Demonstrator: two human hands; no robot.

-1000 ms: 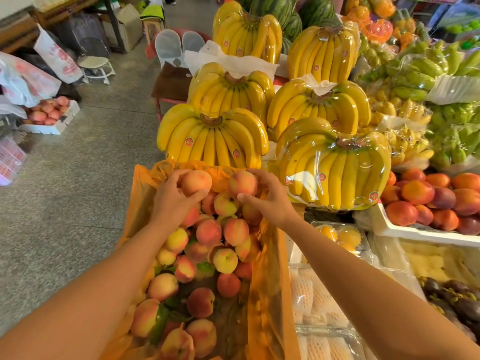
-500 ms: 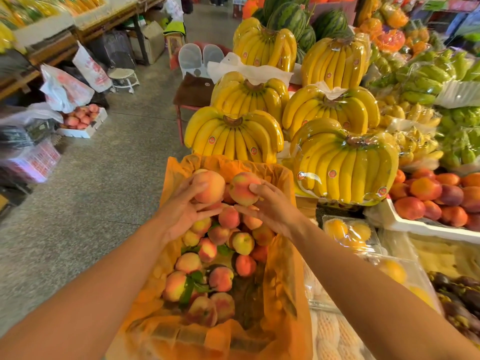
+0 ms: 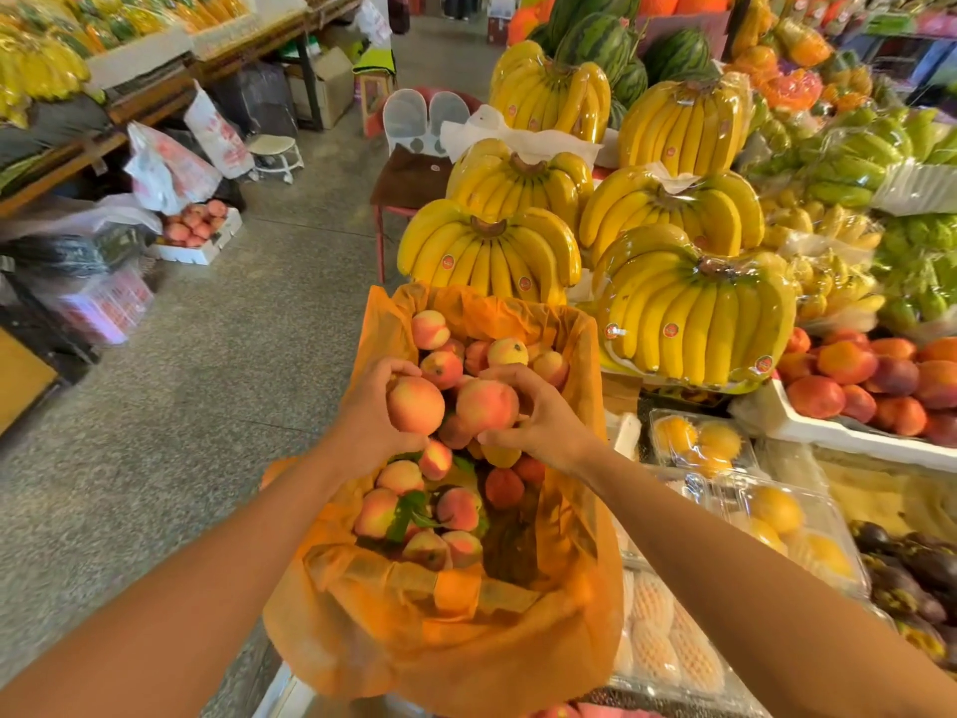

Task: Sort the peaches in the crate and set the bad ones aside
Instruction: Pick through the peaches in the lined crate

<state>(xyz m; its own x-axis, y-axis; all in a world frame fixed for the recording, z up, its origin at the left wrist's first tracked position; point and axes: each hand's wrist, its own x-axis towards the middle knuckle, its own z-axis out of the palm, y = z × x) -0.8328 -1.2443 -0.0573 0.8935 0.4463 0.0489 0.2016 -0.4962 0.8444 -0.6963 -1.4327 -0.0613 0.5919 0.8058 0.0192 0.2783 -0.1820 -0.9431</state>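
Observation:
A crate lined with orange plastic (image 3: 580,355) stands in front of me, holding several pink-yellow peaches (image 3: 431,329) and a few green leaves. My left hand (image 3: 373,412) grips one peach (image 3: 415,404) above the middle of the crate. Beside it my right hand (image 3: 544,417) grips another peach (image 3: 487,406). The two held fruits are almost touching. More peaches lie below the hands (image 3: 399,476) and at the far end.
Bunches of wrapped bananas (image 3: 487,251) rise just behind the crate. To the right are a white tray of nectarines (image 3: 808,432) and clear boxes of yellow fruit (image 3: 694,443). The grey aisle floor (image 3: 207,406) runs along the left, with a box of peaches (image 3: 197,225) on it.
Both hands have drawn back from the crate's far end toward its middle, each still holding its peach. The view has shifted, showing more of the aisle.

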